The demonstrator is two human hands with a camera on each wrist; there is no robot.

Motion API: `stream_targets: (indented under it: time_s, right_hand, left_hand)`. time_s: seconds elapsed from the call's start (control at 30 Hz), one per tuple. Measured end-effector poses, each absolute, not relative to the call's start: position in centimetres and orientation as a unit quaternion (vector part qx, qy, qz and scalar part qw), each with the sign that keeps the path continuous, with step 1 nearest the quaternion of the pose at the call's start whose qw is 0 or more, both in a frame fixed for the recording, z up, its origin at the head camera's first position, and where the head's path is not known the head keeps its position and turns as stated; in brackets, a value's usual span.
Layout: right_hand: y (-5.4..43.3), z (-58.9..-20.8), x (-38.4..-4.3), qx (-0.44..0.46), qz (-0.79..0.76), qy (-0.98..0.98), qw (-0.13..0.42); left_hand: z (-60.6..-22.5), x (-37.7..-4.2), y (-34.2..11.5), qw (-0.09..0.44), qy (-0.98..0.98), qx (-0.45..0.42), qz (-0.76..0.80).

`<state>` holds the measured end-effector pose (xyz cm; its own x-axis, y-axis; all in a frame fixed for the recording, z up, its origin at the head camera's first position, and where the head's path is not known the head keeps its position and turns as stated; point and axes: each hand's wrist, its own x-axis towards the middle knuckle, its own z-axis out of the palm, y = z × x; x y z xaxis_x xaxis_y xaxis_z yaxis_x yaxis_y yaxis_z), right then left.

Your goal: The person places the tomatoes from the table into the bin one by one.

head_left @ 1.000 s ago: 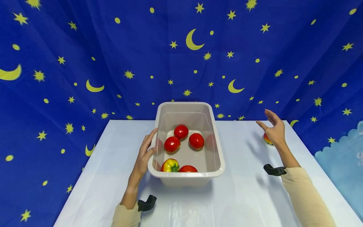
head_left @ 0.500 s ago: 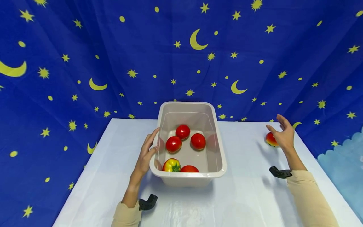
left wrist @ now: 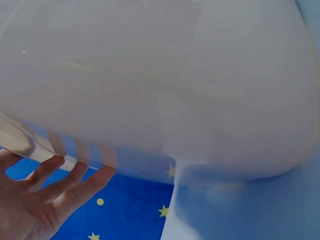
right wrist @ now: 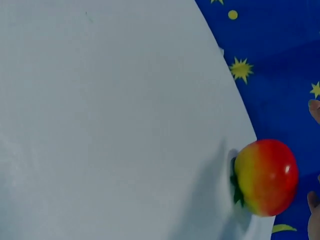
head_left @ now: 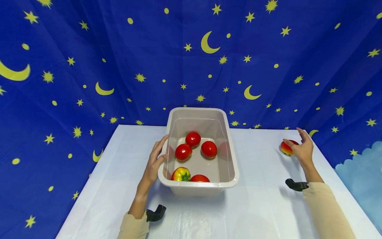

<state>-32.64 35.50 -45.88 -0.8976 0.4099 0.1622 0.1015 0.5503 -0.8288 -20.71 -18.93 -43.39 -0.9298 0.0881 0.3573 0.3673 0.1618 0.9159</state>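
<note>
My left hand rests against the left side of a light grey plastic bin, its fingertips and thumb at the rim. In the left wrist view, its fingers touch the outside of the wall. Several red tomatoes lie inside, along with a yellow-and-red one with a green calyx. At the far right of the table, my right hand spreads around a red-and-yellow tomato, thumb on the near side. In the right wrist view, a gap shows between that tomato and the fingertips.
The white table ends at a blue curtain with yellow moons and stars. A light blue cloth hangs at the right. The bin stands at mid-table, close to the back edge.
My right hand has moved right and down, from above the tomato to around it, so more of the tomato shows. The left hand stays at the bin. The head view shifted slightly.
</note>
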Motion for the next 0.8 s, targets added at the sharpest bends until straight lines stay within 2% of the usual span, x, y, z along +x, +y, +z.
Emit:
stream_targets:
  time_s: [0.27,0.5,0.8]
  right_hand:
    - [36.5,-47.7,-31.9,-0.17,0.433,-0.873,0.15]
    - [37.1,-48.5,-32.3,-0.192,0.443,-0.869,0.109]
    - [37.3,-49.7,-32.8,-0.211,0.449,-0.863,0.097]
  left_hand:
    - [-43.7,-20.2,-18.8,0.107,-0.758,-0.141,-0.628]
    - [-43.6,-20.3,-18.6,0.114,-0.753,-0.151,-0.63]
    - [-43.6,-20.4,-19.0,0.115,-0.76,-0.141,-0.624]
